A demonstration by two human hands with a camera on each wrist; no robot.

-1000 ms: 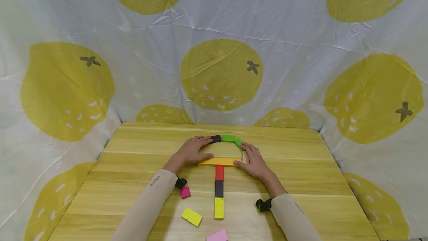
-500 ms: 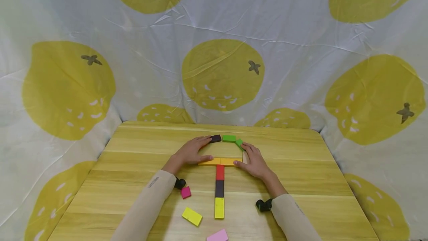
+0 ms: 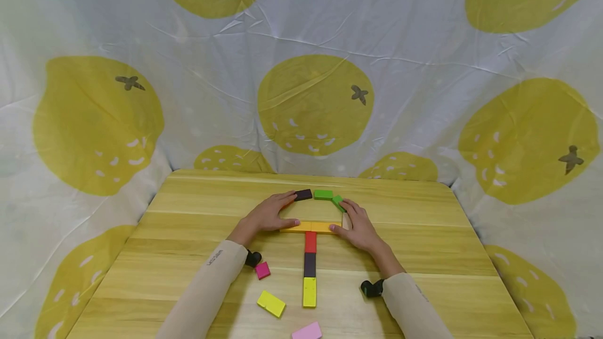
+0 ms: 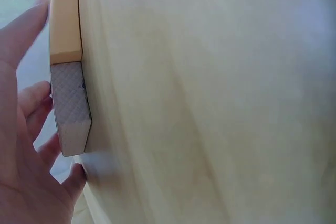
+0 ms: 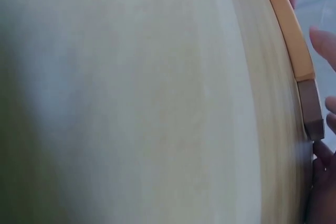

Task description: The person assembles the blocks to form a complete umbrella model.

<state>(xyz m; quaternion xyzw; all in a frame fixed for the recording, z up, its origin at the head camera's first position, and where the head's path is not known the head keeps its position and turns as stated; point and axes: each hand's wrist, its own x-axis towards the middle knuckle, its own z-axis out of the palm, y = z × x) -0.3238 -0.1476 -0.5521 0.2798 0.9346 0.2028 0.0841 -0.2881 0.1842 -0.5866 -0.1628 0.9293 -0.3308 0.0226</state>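
1. On my feed the left hand (image 3: 264,214) sits on the left flank of the block arch, just below centre frame. Fingers loosely spread, tips at the black block (image 3: 303,194), thumb on the left orange block (image 3: 305,227). No actual grip that I can see.
2. Right hand (image 3: 361,228) mirrors it: relaxed fingers by the angled green block (image 3: 338,202), thumb at the right orange block (image 3: 321,227). Not clamped on anything either, afaict.
3. There's a slim gap between the black block and the flat green block (image 3: 323,194). Below the orange pair, a red block (image 3: 310,242), dark block (image 3: 309,264) and yellow block (image 3: 309,292) run toward lower centre.
4. My read: this step is squaring up the sides.
5. Next move imo calls for light, even pressure, then a clean lift-off. Loose magenta block (image 3: 263,270) is lower left of the stem.
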